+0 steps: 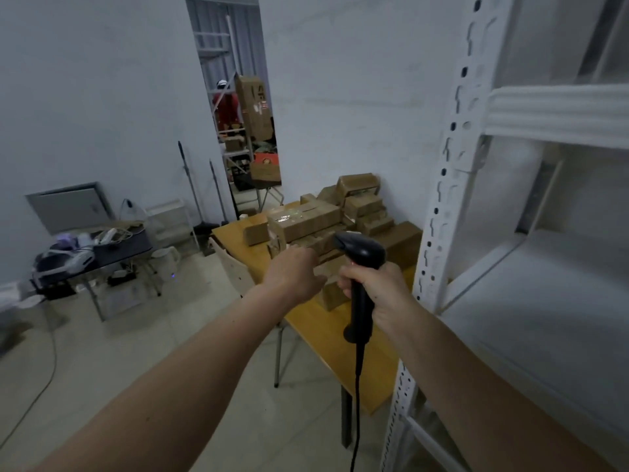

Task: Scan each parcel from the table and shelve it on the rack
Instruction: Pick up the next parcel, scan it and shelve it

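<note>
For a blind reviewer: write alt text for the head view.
A right hand grips a black scanner while the left hand reaches toward brown parcels piled on a wooden table. A white rack stands at right.

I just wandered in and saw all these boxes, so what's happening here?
A person is working through a pile of cardboard parcels stacked on a wooden table. The right hand grips a black corded barcode scanner, held upright near the pile. The left hand is stretched out toward the nearest parcels; whether it is touching one cannot be told. No parcel has been lifted. The white metal rack stands just right of the table, and the shelves in view hold no parcels.
</note>
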`<action>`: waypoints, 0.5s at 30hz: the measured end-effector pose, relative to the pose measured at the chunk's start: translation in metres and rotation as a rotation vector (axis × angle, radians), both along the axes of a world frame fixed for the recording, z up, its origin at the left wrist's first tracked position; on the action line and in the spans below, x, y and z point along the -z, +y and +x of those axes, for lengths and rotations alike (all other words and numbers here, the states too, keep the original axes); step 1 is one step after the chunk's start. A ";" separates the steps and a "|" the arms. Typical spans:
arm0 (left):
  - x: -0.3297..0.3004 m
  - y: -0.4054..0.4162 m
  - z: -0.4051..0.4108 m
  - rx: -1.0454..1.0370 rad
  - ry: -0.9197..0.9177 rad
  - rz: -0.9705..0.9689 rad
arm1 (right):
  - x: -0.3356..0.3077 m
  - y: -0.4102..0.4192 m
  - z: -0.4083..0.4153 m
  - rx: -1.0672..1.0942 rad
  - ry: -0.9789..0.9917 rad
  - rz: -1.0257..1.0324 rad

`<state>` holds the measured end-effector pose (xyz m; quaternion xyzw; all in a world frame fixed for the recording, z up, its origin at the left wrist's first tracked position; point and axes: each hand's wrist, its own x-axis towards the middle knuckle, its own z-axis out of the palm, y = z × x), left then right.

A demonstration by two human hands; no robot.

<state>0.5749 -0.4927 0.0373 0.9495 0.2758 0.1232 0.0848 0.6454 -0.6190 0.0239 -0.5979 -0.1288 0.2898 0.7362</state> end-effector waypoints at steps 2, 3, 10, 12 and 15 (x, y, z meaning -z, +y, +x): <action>0.016 0.017 0.007 -0.020 0.040 -0.019 | 0.014 0.018 0.009 -0.004 0.024 -0.017; 0.024 0.026 0.012 -0.024 0.061 -0.026 | 0.019 0.028 0.014 -0.001 0.036 -0.025; 0.061 0.101 0.079 0.006 0.149 -0.070 | 0.047 0.094 0.068 0.048 0.133 -0.066; 0.071 0.124 0.104 0.022 0.176 -0.066 | 0.054 0.113 0.086 0.054 0.147 -0.081; 0.087 0.155 0.133 0.022 0.184 -0.076 | 0.066 0.141 0.110 0.046 0.176 -0.093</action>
